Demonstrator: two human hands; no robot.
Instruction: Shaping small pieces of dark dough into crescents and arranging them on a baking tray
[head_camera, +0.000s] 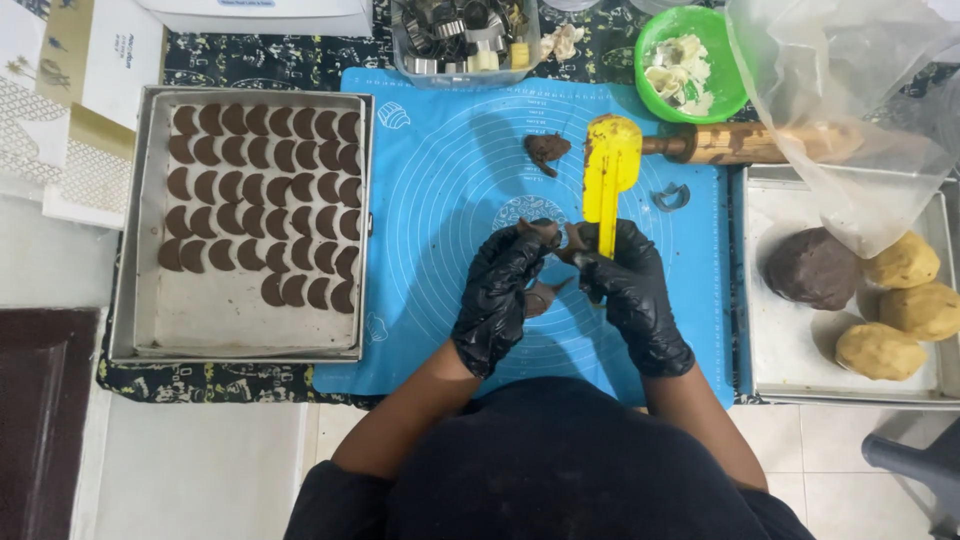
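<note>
Left hand (497, 292) pinches brown dough (545, 232); right hand (628, 285) grips yellow scraper (610, 165), blade up. Left of the fingers, tray (140, 230) roughly two-thirds full of crescents (262, 200). Right: dough balls (880, 295) unused. Beyond: scrap (546, 149), rolling pin (740, 143), cutter tub (465, 35), white-and-gold boxes (70, 90) far left.

Both hands wear glossy black disposable gloves: the left hand (497, 298) and the right hand (630, 290) are covered to just past the wrist, the thin material creased and catching highlights. The forearms above the cuffs are bare. The torso is clad in a plain black garment with sleeves gathered near the elbows.
</note>
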